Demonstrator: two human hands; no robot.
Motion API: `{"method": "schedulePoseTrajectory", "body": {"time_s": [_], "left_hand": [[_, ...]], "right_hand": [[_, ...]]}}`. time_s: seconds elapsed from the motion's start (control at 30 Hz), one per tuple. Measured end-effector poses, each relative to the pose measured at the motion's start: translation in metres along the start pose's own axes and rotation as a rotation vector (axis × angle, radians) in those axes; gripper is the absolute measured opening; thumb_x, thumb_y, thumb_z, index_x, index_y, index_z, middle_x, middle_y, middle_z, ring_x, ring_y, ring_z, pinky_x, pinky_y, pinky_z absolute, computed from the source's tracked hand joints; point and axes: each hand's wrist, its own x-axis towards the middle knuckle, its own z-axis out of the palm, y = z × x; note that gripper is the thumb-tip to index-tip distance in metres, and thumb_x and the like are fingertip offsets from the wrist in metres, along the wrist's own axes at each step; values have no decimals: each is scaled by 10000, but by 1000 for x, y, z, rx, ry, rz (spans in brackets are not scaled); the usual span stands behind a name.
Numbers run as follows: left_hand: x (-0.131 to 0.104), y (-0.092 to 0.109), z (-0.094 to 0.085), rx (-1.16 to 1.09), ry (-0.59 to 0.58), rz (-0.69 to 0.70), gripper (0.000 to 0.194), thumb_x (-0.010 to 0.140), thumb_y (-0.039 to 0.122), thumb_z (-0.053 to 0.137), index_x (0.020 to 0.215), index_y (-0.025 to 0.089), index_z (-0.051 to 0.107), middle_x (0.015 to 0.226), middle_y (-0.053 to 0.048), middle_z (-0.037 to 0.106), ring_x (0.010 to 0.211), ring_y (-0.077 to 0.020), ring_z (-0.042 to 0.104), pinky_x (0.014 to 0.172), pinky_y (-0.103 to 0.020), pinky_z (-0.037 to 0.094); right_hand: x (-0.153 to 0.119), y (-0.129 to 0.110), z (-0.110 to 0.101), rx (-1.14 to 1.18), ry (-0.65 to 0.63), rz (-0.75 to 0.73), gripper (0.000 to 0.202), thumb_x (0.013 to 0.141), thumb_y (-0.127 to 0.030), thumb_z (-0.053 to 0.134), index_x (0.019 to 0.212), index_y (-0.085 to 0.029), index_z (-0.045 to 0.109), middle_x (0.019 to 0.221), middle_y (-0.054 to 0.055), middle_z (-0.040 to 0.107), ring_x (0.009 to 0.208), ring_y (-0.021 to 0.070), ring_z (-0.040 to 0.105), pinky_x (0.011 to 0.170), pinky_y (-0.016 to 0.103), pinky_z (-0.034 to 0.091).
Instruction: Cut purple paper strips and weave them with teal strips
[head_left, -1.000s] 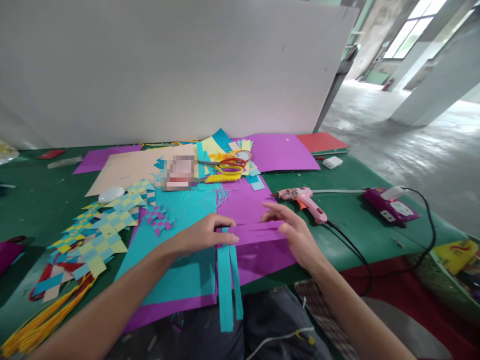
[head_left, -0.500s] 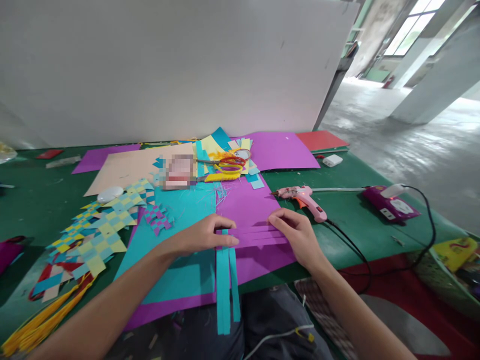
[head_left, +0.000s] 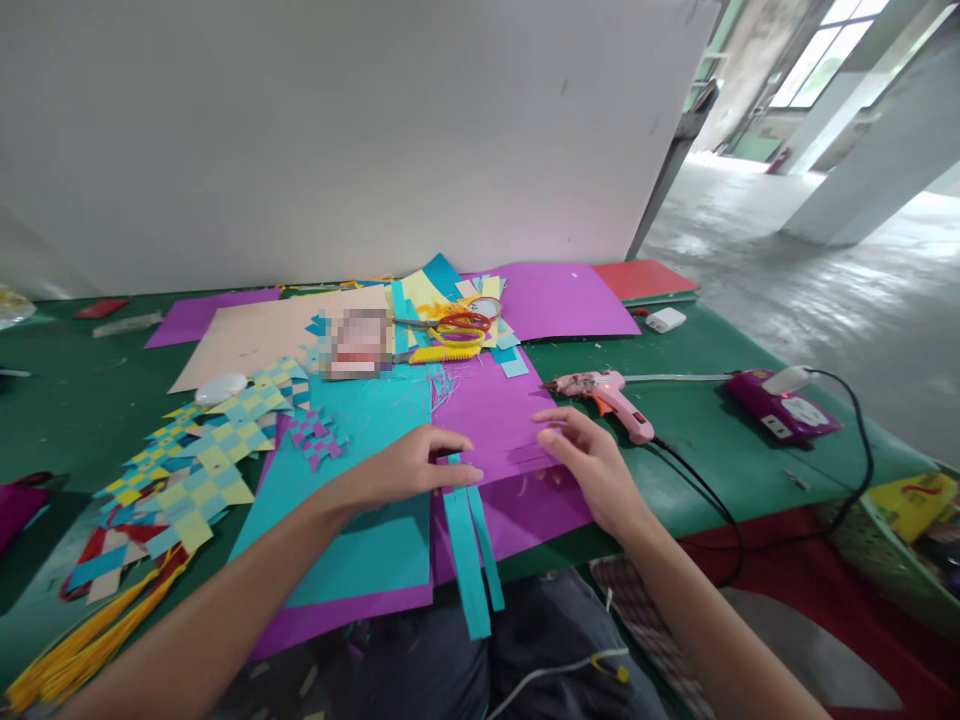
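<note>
My left hand (head_left: 424,465) pinches the top of two teal paper strips (head_left: 466,560), which hang down over the table's front edge above my lap. Slim purple strips (head_left: 525,455) run from near its fingertips towards my right hand; against the purple sheet their exact edges are hard to make out. My right hand (head_left: 589,460) hovers at their right ends, thumb and fingers apart. Under both hands lie a purple sheet (head_left: 517,530) and, to the left, a teal sheet (head_left: 352,550). A small purple checkered woven piece (head_left: 315,437) rests on the teal sheet.
A pink glue gun (head_left: 611,395) lies to the right, its cord near a purple power strip (head_left: 780,408). Behind my hands are scissors (head_left: 457,325) and a yellow-handled cutter (head_left: 446,354). Woven checkered pieces (head_left: 214,460) and yellow tassels (head_left: 112,635) lie left. A white board (head_left: 337,130) stands behind.
The teal strips' lower ends have swung right and slightly up with my left hand's grip. My right thumb and fingers have spread from their pinch on the purple strips.
</note>
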Motion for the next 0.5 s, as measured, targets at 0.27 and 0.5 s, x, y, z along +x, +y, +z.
{"method": "schedulePoseTrajectory", "body": {"time_s": [0.27, 0.5], "left_hand": [[2, -2, 2, 55, 124, 35, 412, 864, 496, 506, 620, 165, 492, 601, 32, 313, 568, -113, 296, 527, -253, 249], [0, -4, 3, 47, 186, 61, 438, 886, 467, 504, 574, 170, 426, 588, 37, 259, 553, -105, 278, 529, -259, 233]], "right_hand": [[-2, -1, -1, -15, -11, -36, 278, 766, -430, 714, 781, -167, 626, 546, -36, 572, 475, 99, 509, 484, 231, 344], [-2, 1, -1, -31, -8, -51, 279, 783, -440, 698, 783, -170, 624, 533, -34, 572, 474, 100, 477, 489, 238, 346]]}}
